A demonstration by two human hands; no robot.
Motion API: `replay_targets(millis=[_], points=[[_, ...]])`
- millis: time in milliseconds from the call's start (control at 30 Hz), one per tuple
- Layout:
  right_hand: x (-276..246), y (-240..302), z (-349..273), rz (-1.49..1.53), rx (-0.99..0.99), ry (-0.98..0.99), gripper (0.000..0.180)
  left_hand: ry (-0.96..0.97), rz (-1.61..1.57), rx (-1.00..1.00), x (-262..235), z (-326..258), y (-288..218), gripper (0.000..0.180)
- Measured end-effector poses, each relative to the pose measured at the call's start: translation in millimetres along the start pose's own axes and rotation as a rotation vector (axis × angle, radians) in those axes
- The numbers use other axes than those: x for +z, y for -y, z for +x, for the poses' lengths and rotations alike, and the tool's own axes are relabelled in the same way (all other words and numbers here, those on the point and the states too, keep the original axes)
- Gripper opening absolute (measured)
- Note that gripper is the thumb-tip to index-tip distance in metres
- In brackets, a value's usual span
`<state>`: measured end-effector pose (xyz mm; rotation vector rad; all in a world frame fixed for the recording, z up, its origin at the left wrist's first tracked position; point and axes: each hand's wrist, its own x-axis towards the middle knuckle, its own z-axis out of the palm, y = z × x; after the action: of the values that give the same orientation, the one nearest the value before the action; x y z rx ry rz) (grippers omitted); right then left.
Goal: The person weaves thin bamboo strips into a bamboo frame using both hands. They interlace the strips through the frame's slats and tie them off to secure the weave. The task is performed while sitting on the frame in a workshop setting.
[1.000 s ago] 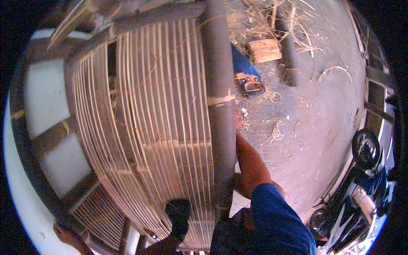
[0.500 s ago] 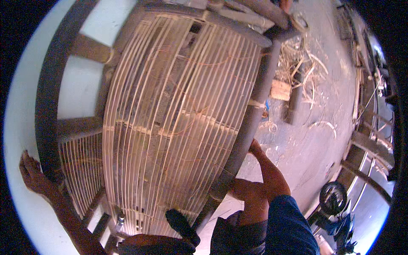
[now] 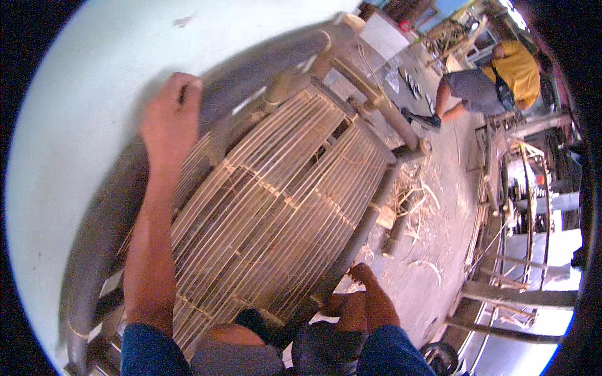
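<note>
A bamboo bench (image 3: 269, 219) with a seat of thin pale slats and thick dark round poles lies in front of me. My left hand (image 3: 172, 116) is raised beside its long dark back pole (image 3: 263, 59), fingers curled closed; whatever they may hold is hidden. By the outer side of the right-hand pole (image 3: 351, 250), my right hand (image 3: 362, 274) is closed, its fingertips partly out of sight and any held thing too small to make out. Pale bindings cross the slats, and thin orange strands lie over them. My bent knee (image 3: 232, 335) is over the near end.
A pale wall (image 3: 81, 106) stands close on the left. Shavings and strips (image 3: 417, 200) litter the floor to the right. Another person in a yellow shirt (image 3: 517, 72) bends over at the far right. Poles (image 3: 520, 291) and a black wheel (image 3: 441, 358) are at the right.
My left hand has lifted from low by the wall, spread, to up beside the back pole, closed. My right hand remains by the right-hand pole. The view has turned, bringing the other person in.
</note>
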<state>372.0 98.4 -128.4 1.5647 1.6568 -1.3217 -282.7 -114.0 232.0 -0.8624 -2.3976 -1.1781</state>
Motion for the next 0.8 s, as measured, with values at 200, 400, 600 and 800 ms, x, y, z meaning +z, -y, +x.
replay_targets(millis=[200, 400, 600, 800], points=[[-38.5, 54.5, -53.0, -0.237, 0.235, -0.089, 0.025, -0.01, -0.036, -0.06, -0.5, -5.5, -8.1, 0.015], [-77.5, 31.1, -127.4, 0.047, 0.167, -0.423, 0.03, 0.001, -0.059, -0.034, -4.1, -6.5, -8.9, 0.013], [-146.0, 11.8, -126.9, -0.097, -0.327, -0.676, 0.026, -0.066, 0.002, 0.049, -0.3, -8.1, -8.2, 0.015], [-189.8, 191.3, -161.6, 0.1, -0.578, -0.926, 0.034, -0.04, 0.078, -0.004, 5.5, -8.6, -6.7, 0.025]])
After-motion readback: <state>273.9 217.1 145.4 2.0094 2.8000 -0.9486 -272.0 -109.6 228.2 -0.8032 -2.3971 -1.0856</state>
